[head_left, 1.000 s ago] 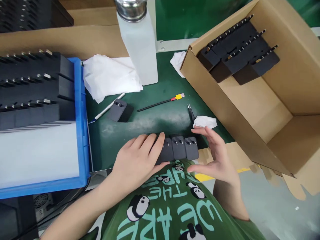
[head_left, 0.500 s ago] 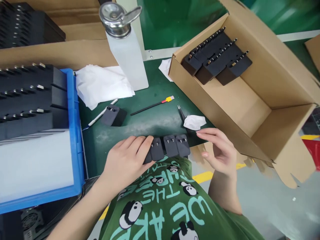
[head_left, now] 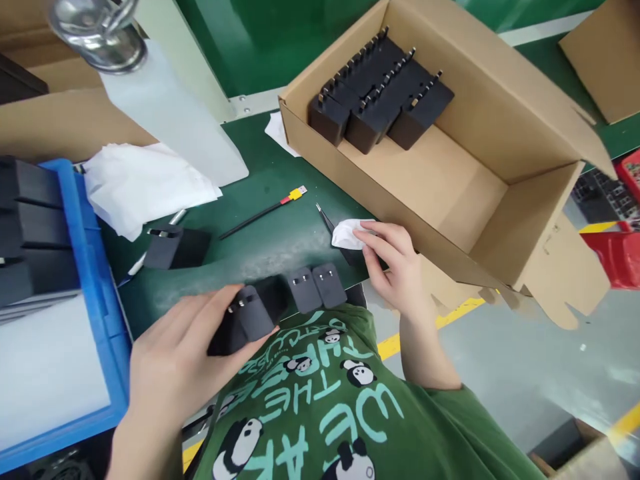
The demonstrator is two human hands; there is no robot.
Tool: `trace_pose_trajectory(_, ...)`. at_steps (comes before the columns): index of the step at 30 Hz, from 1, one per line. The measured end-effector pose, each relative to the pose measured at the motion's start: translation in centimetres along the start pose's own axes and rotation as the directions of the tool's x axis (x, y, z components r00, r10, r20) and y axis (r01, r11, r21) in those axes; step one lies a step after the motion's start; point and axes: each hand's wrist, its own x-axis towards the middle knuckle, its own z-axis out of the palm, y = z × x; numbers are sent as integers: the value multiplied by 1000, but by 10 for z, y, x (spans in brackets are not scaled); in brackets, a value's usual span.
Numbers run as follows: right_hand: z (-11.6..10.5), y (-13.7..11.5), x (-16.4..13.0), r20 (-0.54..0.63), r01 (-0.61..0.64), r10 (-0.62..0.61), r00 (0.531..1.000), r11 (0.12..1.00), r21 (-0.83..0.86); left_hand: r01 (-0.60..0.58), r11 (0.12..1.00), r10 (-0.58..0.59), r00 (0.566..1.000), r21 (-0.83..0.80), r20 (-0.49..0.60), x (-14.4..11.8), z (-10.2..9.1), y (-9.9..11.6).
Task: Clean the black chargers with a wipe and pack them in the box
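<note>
**Plug picked up, cloth being reached**

The left hand (head_left: 175, 360) has its fingers closed round one black plug (head_left: 245, 320) at 7 o'clock on the green surface (head_left: 270, 233). The right hand (head_left: 395, 267) pinches a white cloth (head_left: 345, 233) at 1 o'clock, beside two plugs (head_left: 315, 288). Judged: wiping comes next, needing plug and cloth brought together

Open green surface (head_left: 260, 250) runs between the blue tray (head_left: 95, 280) on the left and the cardboard box (head_left: 400, 193) on the right. A lone black charger (head_left: 175, 247), a cable (head_left: 263, 211) and tweezers (head_left: 326, 219) lie across that lane. White cloths (head_left: 143, 187) and a dispenser bottle (head_left: 165, 113) block the far side; the box's open front half stays bare.
</note>
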Motion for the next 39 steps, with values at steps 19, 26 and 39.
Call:
trace_pose_trajectory(19, -6, -37, -50, 160, 265, -304, 939, 938, 224, -199, 979, 189, 970, 55, 153, 55, 25, 67)
trace_pose_trajectory(26, -29, -31, -42, -17, 169, -171, 985, 943, 288, -205, 977, 193, 967, 54, 165, 55, 25, 64)
trace_pose_trajectory(39, -8, -39, -42, 54, 353, -356, 933, 934, 50, -211, 977, 213, 972, -30, 101, 57, 27, 62)
